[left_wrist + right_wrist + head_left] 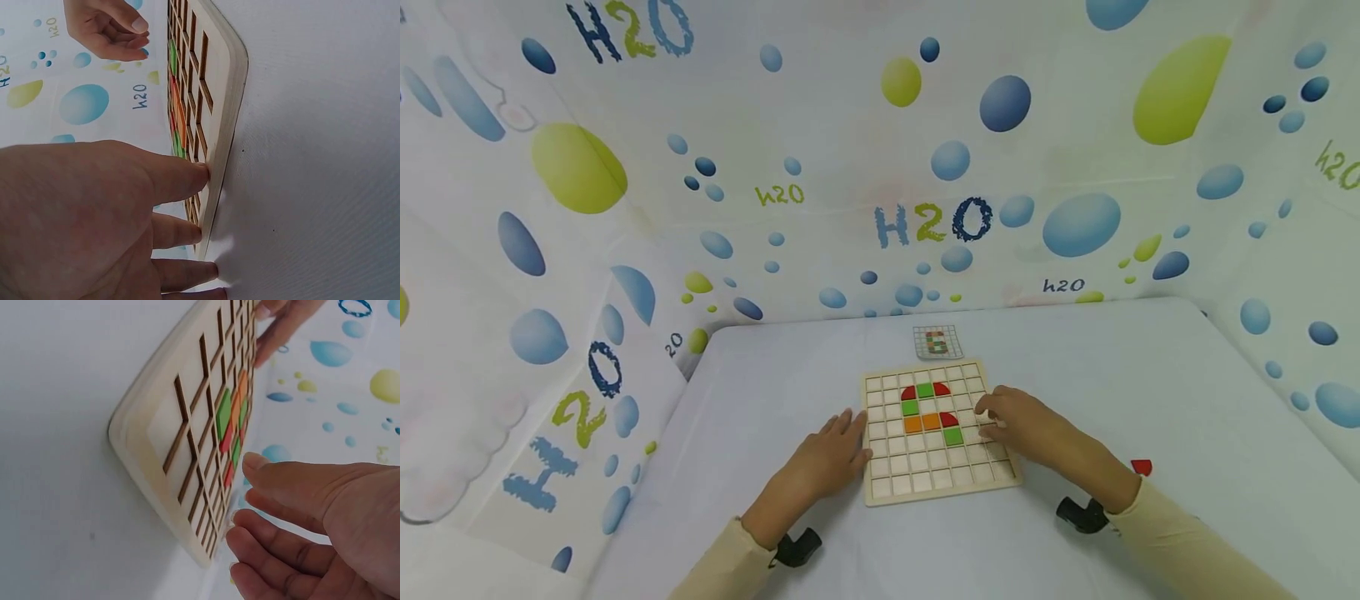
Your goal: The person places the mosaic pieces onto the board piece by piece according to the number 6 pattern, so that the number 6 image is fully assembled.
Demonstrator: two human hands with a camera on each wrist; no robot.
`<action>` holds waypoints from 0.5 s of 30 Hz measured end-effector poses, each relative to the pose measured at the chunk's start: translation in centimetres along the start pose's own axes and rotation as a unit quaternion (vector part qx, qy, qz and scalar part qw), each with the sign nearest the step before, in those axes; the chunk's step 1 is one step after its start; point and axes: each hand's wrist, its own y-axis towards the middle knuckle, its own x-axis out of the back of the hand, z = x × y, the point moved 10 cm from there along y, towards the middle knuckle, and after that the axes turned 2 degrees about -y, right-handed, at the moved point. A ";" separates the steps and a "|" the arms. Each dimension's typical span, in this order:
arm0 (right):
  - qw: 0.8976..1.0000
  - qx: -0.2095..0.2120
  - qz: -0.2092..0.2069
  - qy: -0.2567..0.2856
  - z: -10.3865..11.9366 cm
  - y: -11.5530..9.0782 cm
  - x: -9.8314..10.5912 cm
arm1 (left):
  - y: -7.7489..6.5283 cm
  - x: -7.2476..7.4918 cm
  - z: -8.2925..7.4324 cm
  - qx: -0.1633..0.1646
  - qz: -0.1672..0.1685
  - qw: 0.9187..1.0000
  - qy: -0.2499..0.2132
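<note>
A wooden grid board [919, 463] lies flat on the white-covered table, bearing several colored pieces. At its upper middle a green square [925, 389] sits between two red quarter-circles; another green square [910, 407] is below the left one. Under that run two orange squares, a red quarter-circle [949, 418], and a green square [952, 436] lower right. My left hand [827, 457] rests its extended fingers along the board's left edge, thumb at the rim. Over the right edge hovers my right hand [1021, 423], fingers loosely bent, thumb apart, nothing between them in the right wrist view [312, 531].
Behind the board lies a small gridded card [937, 342] printed with a colored pattern. A red piece [1141, 467] is on the table beyond my right wrist. Black wrist devices [800, 547] show beneath both forearms. A patterned curtain [820, 100] hangs at the back and sides.
</note>
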 end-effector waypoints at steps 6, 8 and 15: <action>1.000 0.008 -0.025 -0.005 -1.6 -1.0 1.7 | 0.2 -0.4 0.4 0.002 0.004 1.000 -0.003; 0.999 0.015 -0.036 -0.008 -2.1 -1.4 2.2 | 0.2 -0.5 0.5 0.000 0.003 1.000 -0.001; 0.997 0.021 -0.069 -0.002 -3.8 -3.1 4.1 | 0.2 -0.4 0.4 -0.005 -0.001 1.000 0.006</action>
